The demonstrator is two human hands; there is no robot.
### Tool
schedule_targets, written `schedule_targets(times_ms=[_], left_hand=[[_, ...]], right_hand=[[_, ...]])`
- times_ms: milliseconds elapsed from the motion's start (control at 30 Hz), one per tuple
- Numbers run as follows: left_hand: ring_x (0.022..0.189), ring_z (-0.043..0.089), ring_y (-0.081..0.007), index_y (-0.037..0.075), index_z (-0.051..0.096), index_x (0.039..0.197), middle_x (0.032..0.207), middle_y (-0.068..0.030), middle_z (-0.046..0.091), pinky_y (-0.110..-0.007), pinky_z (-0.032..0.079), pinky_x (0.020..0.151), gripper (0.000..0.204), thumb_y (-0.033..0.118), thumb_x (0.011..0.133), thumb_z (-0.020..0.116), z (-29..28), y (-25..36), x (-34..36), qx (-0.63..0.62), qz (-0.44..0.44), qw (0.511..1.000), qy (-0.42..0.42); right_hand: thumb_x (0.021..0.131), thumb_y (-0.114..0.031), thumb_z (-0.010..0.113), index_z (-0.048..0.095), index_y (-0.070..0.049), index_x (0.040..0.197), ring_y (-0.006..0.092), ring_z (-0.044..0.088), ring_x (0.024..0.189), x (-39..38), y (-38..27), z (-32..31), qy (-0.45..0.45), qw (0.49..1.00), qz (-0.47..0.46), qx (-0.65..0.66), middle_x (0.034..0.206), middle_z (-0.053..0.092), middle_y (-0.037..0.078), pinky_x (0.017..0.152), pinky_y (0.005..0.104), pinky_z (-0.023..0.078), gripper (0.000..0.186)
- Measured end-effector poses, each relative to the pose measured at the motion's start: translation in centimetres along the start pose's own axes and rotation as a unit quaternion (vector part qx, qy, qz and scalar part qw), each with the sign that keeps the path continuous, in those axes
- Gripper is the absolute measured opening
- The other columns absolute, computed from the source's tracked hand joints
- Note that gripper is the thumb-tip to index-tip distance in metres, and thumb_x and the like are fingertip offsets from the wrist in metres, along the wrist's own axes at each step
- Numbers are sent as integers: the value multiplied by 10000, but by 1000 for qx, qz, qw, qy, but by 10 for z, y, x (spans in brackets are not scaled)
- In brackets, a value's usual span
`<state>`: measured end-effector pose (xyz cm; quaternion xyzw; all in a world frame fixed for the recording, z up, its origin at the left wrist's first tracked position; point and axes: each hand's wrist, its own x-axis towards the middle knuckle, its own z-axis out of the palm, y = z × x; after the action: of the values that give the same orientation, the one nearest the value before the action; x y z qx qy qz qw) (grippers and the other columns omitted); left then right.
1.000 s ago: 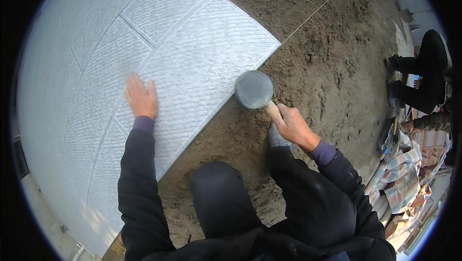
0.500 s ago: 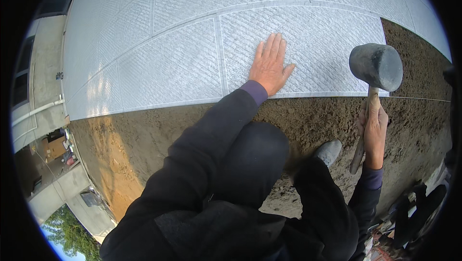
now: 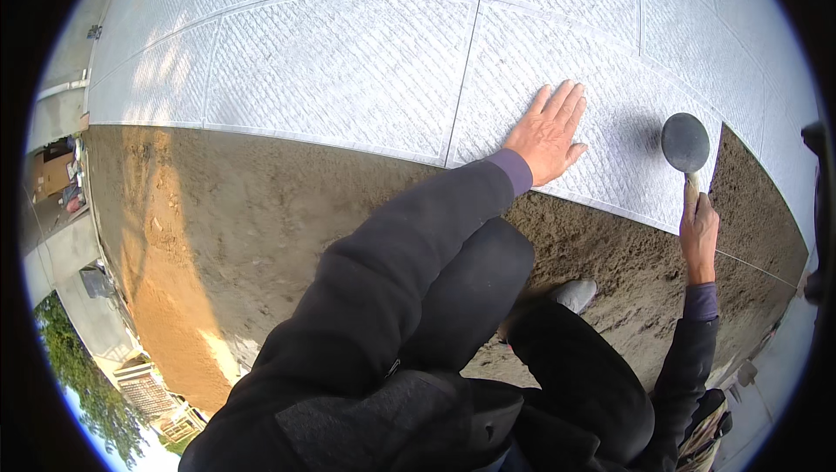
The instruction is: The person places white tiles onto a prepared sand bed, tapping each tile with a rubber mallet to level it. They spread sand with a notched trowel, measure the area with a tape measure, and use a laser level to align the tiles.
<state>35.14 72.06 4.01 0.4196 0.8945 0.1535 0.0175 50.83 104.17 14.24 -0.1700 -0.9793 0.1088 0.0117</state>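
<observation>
My left hand (image 3: 547, 139) lies flat, fingers apart, on a pale textured paving slab (image 3: 631, 185) at the edge of the laid slabs. My right hand (image 3: 699, 241) grips the wooden handle of a black mallet (image 3: 684, 141), whose round head is held over that slab near its right end, casting a soft shadow. Rough, damp mortar (image 3: 758, 202) borders the slab, with a thin string (image 3: 758, 267) stretched across it below my right hand.
My knees and grey shoe (image 3: 575, 296) are on the mortar bed. Orange sand (image 3: 157, 246) lies in sunlight at left. A concrete wall with a pipe (image 3: 61, 89) and a tree (image 3: 74, 359) are at the far left. Camouflage fabric (image 3: 710, 433) shows at bottom right.
The view has turned. My left hand has stayed flat on the slabs, while the mallet has moved from the slab's edge to over its face, with its head tilted differently.
</observation>
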Motion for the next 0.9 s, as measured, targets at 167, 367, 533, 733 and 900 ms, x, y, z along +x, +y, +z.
schedule_targets(times_ms=[167, 367, 533, 733, 900], left_hand=[[1630, 109, -301, -17, 275, 1644, 1746, -167, 177, -488, 118, 1319, 745, 508, 1119, 340, -5, 2, -1, -6, -3, 1000, -9], [1624, 133, -310, -29, 291, 1633, 1732, -184, 208, -495, 139, 1313, 748, 509, 1117, 352, -9, 1, 0, 7, 5, 1000, -11], [1623, 132, -320, -39, 293, 1628, 1727, -199, 209, -504, 147, 1310, 755, 510, 1114, 359, -11, 3, 1, 0, 9, 1000, -14], [1630, 106, -320, -37, 275, 1634, 1737, -195, 183, -508, 125, 1315, 760, 514, 1115, 352, -9, 3, 0, 7, 12, 1000, -14], [1633, 87, -329, -45, 242, 1642, 1742, -201, 157, -510, 119, 1318, 766, 508, 1120, 332, -9, 3, -1, 10, 22, 999, -36]], right_hand=[[1141, -335, 499, 559, 61, 879, 251, 402, 556, -22, -17, -4, 9, 997, 32, 65, 650, 493, 222, 526, 447, 386, 479], [1126, -526, 450, 581, 17, 821, 110, 423, 562, -32, -39, 8, -71, 959, 170, 216, 633, 479, 31, 521, 321, 356, 637], [1095, -628, 444, 564, -55, 793, 39, 385, 529, -40, -59, 6, -82, 886, 278, 361, 626, 441, -40, 460, 242, 290, 659], [1086, -653, 430, 525, -83, 765, 54, 373, 456, -55, -50, 11, -111, 858, 308, 396, 599, 437, -37, 404, 255, 299, 661], [1113, -590, 428, 525, -89, 767, 59, 407, 494, -82, -53, 17, -157, 859, 301, 384, 606, 431, -46, 462, 249, 320, 617]])
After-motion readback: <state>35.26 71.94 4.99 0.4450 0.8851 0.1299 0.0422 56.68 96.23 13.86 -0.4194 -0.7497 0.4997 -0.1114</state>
